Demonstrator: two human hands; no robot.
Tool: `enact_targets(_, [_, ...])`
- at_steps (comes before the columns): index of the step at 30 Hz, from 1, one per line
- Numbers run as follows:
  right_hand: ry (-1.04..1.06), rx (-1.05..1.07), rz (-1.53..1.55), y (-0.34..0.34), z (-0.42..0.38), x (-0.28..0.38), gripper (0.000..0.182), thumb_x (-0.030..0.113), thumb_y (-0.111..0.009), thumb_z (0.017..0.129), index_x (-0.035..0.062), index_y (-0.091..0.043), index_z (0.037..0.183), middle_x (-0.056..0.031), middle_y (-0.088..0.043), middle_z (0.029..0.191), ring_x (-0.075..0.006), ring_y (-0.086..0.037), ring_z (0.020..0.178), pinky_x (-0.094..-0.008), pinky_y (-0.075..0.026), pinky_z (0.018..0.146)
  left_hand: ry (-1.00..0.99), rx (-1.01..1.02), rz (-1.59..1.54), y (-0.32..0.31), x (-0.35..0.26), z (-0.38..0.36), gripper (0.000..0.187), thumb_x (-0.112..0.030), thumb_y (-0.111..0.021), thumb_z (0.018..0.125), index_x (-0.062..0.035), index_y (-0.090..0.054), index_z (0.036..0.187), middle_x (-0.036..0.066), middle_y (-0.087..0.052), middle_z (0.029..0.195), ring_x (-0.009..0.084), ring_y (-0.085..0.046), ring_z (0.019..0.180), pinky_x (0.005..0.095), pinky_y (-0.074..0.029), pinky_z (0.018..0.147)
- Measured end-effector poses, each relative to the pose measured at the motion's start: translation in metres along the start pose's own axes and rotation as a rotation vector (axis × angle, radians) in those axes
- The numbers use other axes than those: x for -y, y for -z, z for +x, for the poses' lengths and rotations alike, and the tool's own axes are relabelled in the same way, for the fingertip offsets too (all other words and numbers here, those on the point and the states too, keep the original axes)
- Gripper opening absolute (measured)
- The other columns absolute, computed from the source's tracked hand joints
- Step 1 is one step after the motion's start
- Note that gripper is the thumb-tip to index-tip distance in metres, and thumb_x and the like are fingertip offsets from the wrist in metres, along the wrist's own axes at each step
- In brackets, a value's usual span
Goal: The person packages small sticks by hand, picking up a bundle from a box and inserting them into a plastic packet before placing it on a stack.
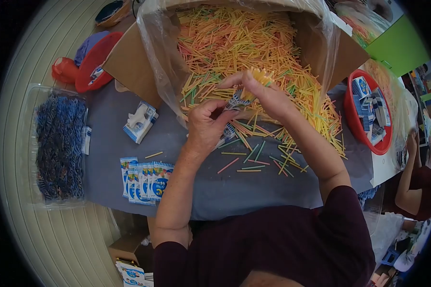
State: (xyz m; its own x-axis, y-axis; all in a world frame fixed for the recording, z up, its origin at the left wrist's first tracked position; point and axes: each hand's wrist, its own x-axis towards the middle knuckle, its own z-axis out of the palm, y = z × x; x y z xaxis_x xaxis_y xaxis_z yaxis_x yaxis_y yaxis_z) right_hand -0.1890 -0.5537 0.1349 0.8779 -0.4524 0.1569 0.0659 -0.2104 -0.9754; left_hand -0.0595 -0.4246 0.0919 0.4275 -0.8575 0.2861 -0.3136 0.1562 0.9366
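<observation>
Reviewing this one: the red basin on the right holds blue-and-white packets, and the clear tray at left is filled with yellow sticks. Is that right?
The tray's contents are wrong: the head view shows dark blue, stringy material in the clear tray at left. The red basin on the right does hold blue-and-white packets.

Bare cloth [220,198] lies between the forearms [175,193], with loose sticks [233,153] beyond.

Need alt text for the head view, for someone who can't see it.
Two bare hands, left and right, hold a small printed packet with thin sticks poking out. Behind them, a plastic-lined cardboard box brims with pastel sticks; a red basin of packets stands at right.
</observation>
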Motion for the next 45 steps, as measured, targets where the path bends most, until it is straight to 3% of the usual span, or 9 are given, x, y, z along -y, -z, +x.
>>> enact_targets(9, [0.186,0.022,-0.115,0.019,0.023,-0.011,0.052,0.043,-0.051,0.097,0.0004,-0.059,0.126,-0.0111,-0.061,0.117,-0.0216,-0.054,0.115,-0.0356,-0.041,0.1,-0.055,0.049,-0.271,-0.019,0.017,0.041,0.015,-0.001,-0.073,0.081,0.0026,-0.07,0.095,0.005,-0.07,0.079,0.0077,-0.062,0.069,0.0241,-0.05,0.062])
enact_targets(25, [0.097,-0.257,-0.033,0.037,0.052,0.002,0.08,0.06,-0.044,0.094,0.0097,-0.023,0.152,-0.0179,-0.045,0.139,-0.0266,-0.048,0.119,-0.0414,-0.04,0.1,0.082,0.146,-0.612,-0.028,0.026,0.078,0.018,0.001,-0.068,0.086,-0.0002,-0.07,0.104,0.001,-0.068,0.091,0.0047,-0.061,0.079,0.0205,-0.051,0.069])
enact_targets(30, [0.051,0.228,-0.462,0.039,0.06,0.003,0.069,0.056,-0.037,0.098,0.0088,-0.033,0.149,-0.0144,-0.05,0.135,-0.0242,-0.051,0.116,-0.0377,-0.042,0.096,-0.014,0.127,-0.619,-0.03,0.025,0.073,0.021,0.002,-0.067,0.087,0.0012,-0.069,0.108,0.002,-0.069,0.092,0.0063,-0.062,0.082,0.021,-0.051,0.071])
enact_targets(32, [0.127,-0.007,-0.277,0.041,0.065,0.003,0.067,0.055,-0.034,0.099,0.0077,-0.039,0.146,-0.0126,-0.055,0.13,-0.0235,-0.053,0.114,-0.0376,-0.041,0.098,0.068,0.184,-0.629,-0.023,0.027,0.069,0.021,0.001,-0.066,0.088,-0.0004,-0.068,0.108,0.003,-0.07,0.096,0.0082,-0.065,0.086,0.0231,-0.052,0.078])
enact_targets(36, [0.293,0.059,-0.501,0.033,0.056,-0.005,0.066,0.055,-0.035,0.099,0.0076,-0.041,0.144,-0.0117,-0.058,0.125,-0.0229,-0.054,0.111,-0.0385,-0.042,0.098,0.069,0.157,-0.618,-0.015,0.022,0.062,0.021,0.0,-0.066,0.088,0.0009,-0.068,0.11,0.004,-0.07,0.098,0.0089,-0.065,0.087,0.023,-0.052,0.08])
enact_targets(40, [0.2,-0.352,-0.258,0.073,0.045,0.017,0.061,0.052,-0.037,0.1,0.0089,-0.043,0.143,-0.0096,-0.054,0.13,-0.0215,-0.053,0.117,-0.039,-0.041,0.1,0.06,0.12,-0.627,-0.002,0.02,0.05,0.022,0.001,-0.065,0.089,0.0009,-0.068,0.111,0.004,-0.07,0.095,0.0066,-0.064,0.082,0.0206,-0.052,0.074])
enact_targets(42, [0.161,-0.375,-0.303,0.089,0.04,0.001,0.06,0.044,-0.053,0.096,0.013,-0.039,0.146,-0.0141,-0.047,0.138,-0.027,-0.048,0.125,-0.0418,-0.04,0.103,0.062,0.101,-0.581,0.01,0.02,0.036,0.022,0.0,-0.065,0.089,0.0008,-0.068,0.111,0.003,-0.071,0.095,0.0064,-0.064,0.083,0.0207,-0.052,0.075])
enact_targets(44, [-0.341,-0.262,-1.561,0.079,0.021,0.001,0.072,0.037,-0.067,0.088,0.0177,-0.033,0.149,-0.0186,-0.039,0.145,-0.034,-0.04,0.132,-0.0442,-0.038,0.105,0.108,0.099,-0.6,0.021,0.021,0.021,0.019,-0.002,-0.063,0.092,0.0007,-0.068,0.11,0.003,-0.07,0.096,0.006,-0.063,0.085,0.0214,-0.051,0.077])
enact_targets(45, [-0.462,-0.09,-1.595,0.074,0.012,0.012,0.084,0.031,-0.073,0.081,0.0206,-0.029,0.151,-0.0197,-0.031,0.15,-0.0383,-0.031,0.138,-0.0459,-0.034,0.109,0.111,0.093,-0.598,0.025,0.018,0.012,0.019,-0.002,-0.063,0.092,0.0007,-0.068,0.11,0.003,-0.07,0.096,0.006,-0.063,0.085,0.0214,-0.051,0.077])
